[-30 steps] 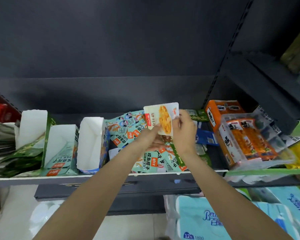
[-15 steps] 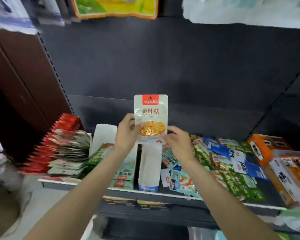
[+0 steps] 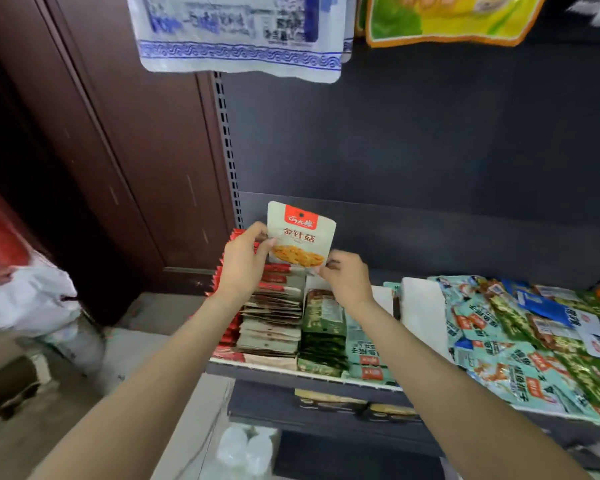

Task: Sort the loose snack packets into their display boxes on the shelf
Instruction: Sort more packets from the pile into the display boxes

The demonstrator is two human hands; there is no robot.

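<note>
One snack packet (image 3: 301, 235) upright, pinched by left hand (image 3: 244, 261) and right hand (image 3: 346, 279)

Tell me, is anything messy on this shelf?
Yes. The loose packets on the right lie heaped every which way, not standing in boxes like the neat row on the left.

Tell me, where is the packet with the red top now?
In the head view the packet is held upright left of centre by both hands, left hand and right hand, just above the row of matching packets.
</note>
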